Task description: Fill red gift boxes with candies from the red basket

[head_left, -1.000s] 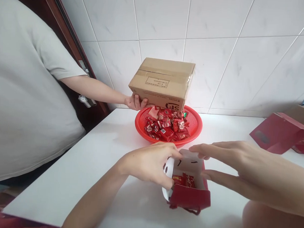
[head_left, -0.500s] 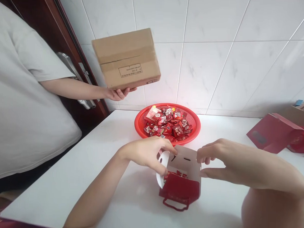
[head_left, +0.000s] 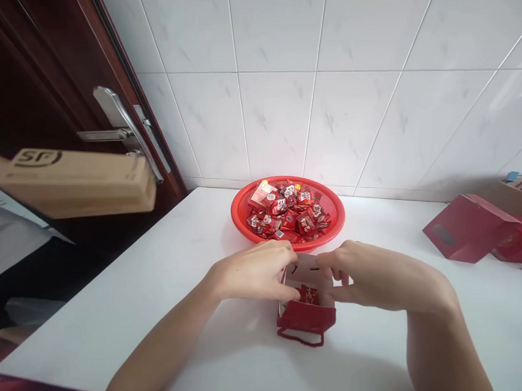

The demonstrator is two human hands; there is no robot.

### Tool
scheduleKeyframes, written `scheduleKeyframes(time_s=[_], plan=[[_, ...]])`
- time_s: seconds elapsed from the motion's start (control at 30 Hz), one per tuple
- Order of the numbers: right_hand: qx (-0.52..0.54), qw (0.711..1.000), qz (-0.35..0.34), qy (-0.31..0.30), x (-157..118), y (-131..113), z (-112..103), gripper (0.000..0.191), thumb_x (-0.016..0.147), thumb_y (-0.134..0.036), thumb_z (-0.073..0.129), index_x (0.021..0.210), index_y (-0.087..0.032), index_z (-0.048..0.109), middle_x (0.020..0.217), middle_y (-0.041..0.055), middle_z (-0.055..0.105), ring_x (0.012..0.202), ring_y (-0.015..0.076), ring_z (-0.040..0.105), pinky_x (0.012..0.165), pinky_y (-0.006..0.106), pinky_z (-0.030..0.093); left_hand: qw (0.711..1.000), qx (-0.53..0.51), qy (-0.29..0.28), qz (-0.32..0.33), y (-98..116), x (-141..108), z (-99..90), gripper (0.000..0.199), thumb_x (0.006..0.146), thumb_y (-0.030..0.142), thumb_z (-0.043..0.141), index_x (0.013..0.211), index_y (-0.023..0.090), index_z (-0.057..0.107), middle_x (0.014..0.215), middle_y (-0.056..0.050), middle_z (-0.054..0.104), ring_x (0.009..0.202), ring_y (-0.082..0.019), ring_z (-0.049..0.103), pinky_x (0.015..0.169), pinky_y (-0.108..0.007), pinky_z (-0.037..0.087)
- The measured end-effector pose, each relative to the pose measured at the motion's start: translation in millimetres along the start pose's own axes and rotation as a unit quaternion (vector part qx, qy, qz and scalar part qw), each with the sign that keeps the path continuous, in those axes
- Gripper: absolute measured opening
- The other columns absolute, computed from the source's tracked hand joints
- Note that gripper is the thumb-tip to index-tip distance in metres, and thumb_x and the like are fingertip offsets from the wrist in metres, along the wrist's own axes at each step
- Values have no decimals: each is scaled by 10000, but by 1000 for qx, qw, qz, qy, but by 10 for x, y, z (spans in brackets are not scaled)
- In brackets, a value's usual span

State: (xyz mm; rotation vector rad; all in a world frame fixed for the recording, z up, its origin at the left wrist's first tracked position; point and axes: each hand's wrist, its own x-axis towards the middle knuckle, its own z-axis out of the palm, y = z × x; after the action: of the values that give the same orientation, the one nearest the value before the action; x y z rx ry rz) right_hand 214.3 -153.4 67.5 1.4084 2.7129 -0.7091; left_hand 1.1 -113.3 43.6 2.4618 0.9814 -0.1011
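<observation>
Both hands pinch the top flaps of the small red gift box (head_left: 307,316) on the table (head_left: 197,307): left hand (head_left: 252,272) on its left flap, right hand (head_left: 369,273) on the right, fingers curled shut around the card. Best to fold the flaps evenly, clear of the sweets inside. Candy basket (head_left: 287,213) sits just beyond.

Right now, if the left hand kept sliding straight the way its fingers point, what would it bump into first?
The left hand points rightward across the small red gift box, so it would probably meet the right hand fingertips first; they look almost touching above the box.

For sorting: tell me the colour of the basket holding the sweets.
Red; the basket shows best in the head view.
</observation>
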Motion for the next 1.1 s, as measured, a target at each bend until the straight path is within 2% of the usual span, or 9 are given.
scheduleKeyframes(time_s=[0.13, 0.23, 0.33, 0.4, 0.57, 0.63, 0.8, 0.97, 1.1], plan=[[-42, 997, 58, -11, -22, 67, -4, 172, 831, -129, 586, 679, -207, 566, 677, 4, 605, 627, 165, 568, 489, 247, 328, 997, -10, 11, 77, -37, 1, -33, 172, 787, 149, 648, 940, 203, 703, 1284, -67, 604, 1182, -256, 566, 922, -330, 473], [-54, 996, 73, -15, -39, 107, -13, 122, 827, -154, 594, 720, -212, 590, 741, 20, 640, 721, 200, 609, 517, 257, 364, 993, -15, -27, 118, -43, 25, -52, 189, 790, 90, 594, 901, 200, 700, 1135, -52, 672, 1085, -226, 608, 901, -319, 475], [-51, 996, 78, -14, -53, 122, -33, 71, 835, -188, 603, 796, -219, 653, 848, 40, 682, 791, 220, 638, 551, 273, 403, 991, -35, -75, 110, -33, 55, -59, 103, 826, 167, 602, 888, 193, 680, 929, -30, 702, 881, -200, 634, 776, -301, 483], [-51, 995, 81, -20, -60, 125, -48, 70, 839, -204, 607, 826, -224, 672, 910, 46, 697, 827, 224, 649, 574, 278, 425, 991, -41, -85, 92, -24, 69, -65, 84, 854, 234, 598, 887, 192, 663, 910, -28, 705, 838, -196, 625, 726, -296, 467], [-37, 997, 63, -12, -66, 137, -54, 99, 827, -214, 609, 876, -216, 694, 946, 52, 715, 820, 214, 660, 583, 279, 449, 991, -76, -99, 45, 1, 76, -91, 261, 932, 379, 486, 802, 194, 616, 788, -8, 659, 702, -165, 572, 646, -294, 419], [-36, 998, 56, -7, -64, 143, -47, 93, 820, -209, 614, 867, -216, 694, 938, 50, 715, 819, 212, 663, 581, 277, 448, 993, -69, -89, 28, 17, 80, -80, 255, 886, 415, 546, 766, 193, 588, 796, -10, 661, 707, -169, 576, 632, -295, 410], [-42, 997, 56, -12, -54, 136, -43, 76, 825, -198, 626, 870, -217, 683, 936, 45, 711, 828, 216, 663, 586, 275, 449, 998, -2, -56, -6, 80, 104, 51, 124, 737, 267, 595, 730, 207, 487, 794, -21, 624, 687, -179, 549, 548, -301, 362], [-23, 999, -15, -24, -14, 82, -38, 190, 796, -107, 615, 937, -218, 677, 891, 14, 720, 796, 193, 666, 608, 264, 458, 1000, 5, 16, -15, 150, 102, 209, 159, 715, 261, 601, 771, 217, 458, 850, -35, 558, 823, -223, 563, 598, -315, 415], [6, 997, -51, -53, 36, 42, -19, 247, 774, -61, 614, 965, -207, 673, 870, 10, 720, 806, 187, 672, 632, 257, 468, 998, -31, 54, -33, 165, 96, 245, 233, 717, 301, 657, 787, 213, 454, 946, -44, 515, 880, -225, 557, 622, -315, 435]])
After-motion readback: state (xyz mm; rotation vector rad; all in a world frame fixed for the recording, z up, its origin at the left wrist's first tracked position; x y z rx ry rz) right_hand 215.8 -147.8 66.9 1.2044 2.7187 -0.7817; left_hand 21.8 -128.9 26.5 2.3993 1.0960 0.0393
